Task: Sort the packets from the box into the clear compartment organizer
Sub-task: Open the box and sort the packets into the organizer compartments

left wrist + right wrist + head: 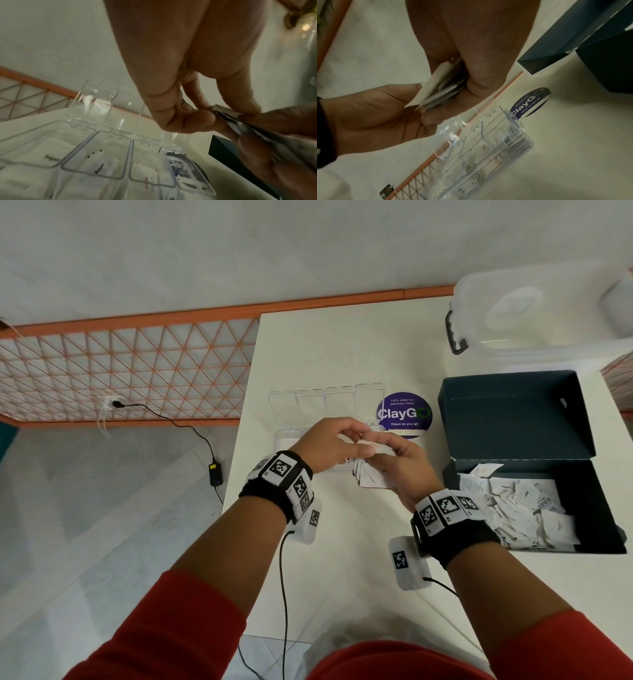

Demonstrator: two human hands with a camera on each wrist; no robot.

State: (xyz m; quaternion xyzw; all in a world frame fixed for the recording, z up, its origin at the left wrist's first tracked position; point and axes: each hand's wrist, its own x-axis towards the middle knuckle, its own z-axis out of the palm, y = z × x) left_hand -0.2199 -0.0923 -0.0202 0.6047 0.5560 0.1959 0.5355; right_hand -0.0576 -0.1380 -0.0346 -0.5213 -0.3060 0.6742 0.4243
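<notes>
While both hands are meeting above the organizer [325, 405], the right hand [407, 470] is clutching a fanned stack of packets [370, 475], its grip curled around them. The left hand [329, 446] is pinching the top packet [226, 110] of that stack between thumb and fingertips [204, 116]. The organizer is sitting on the table [342, 347] with its four lids [96, 100] standing open; packets are lying in at least three compartments, the fourth being unclear. To the right, the box [599, 508] is lying open with loose packets [527, 508] heaped inside. A purple sticker [406, 412] is showing between organizer and box, and a clear bin [548, 313] is standing behind.
</notes>
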